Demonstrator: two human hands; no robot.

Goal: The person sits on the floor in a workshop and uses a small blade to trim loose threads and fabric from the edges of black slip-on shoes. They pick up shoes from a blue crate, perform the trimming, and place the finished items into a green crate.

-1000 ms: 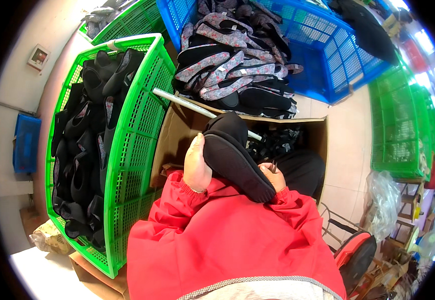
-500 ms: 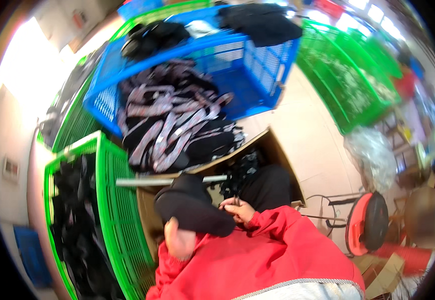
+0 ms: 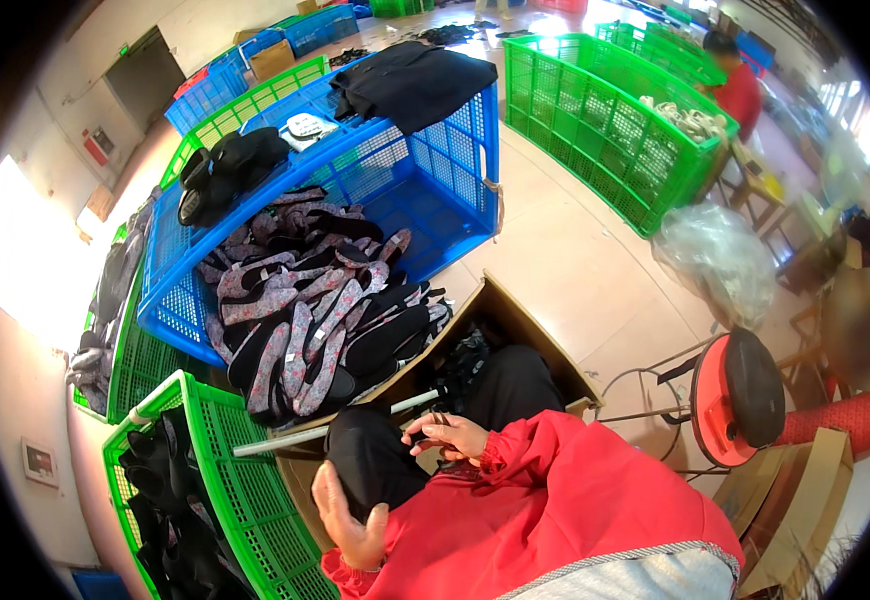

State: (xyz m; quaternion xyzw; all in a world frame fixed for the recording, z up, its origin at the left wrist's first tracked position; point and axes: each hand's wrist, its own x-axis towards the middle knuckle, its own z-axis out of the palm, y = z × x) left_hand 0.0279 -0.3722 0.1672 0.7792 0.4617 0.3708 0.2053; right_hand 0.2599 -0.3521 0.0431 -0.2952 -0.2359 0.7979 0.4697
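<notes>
My left hand (image 3: 351,522) is raised beside my left knee, its fingers stretched out and the palm bare. My right hand (image 3: 458,437) is closed around a small dark tool (image 3: 437,424), perhaps thread snips; most of it is hidden by the fingers. Under both hands are my black-trousered knees (image 3: 370,455), with an open cardboard box (image 3: 545,345) around them. A white bar (image 3: 285,441) lies across this box. Just ahead, black pieces with pink-grey patterned bands (image 3: 300,340) spill in a heap from a blue crate (image 3: 455,215).
A green crate (image 3: 245,500) of black pieces (image 3: 170,470) stands at my left. On the blue crate's rim lie a black cloth (image 3: 410,85) and dark shoes (image 3: 230,175). At right are a red stool with a black seat (image 3: 745,400), a plastic bag (image 3: 715,255) and another green crate (image 3: 595,125). A person in red (image 3: 740,95) sits beyond.
The black padded piece my left hand held against my lap is gone from it, and the hand is now open. The view has tilted up and shifted. My right hand still grips the dark tool.
</notes>
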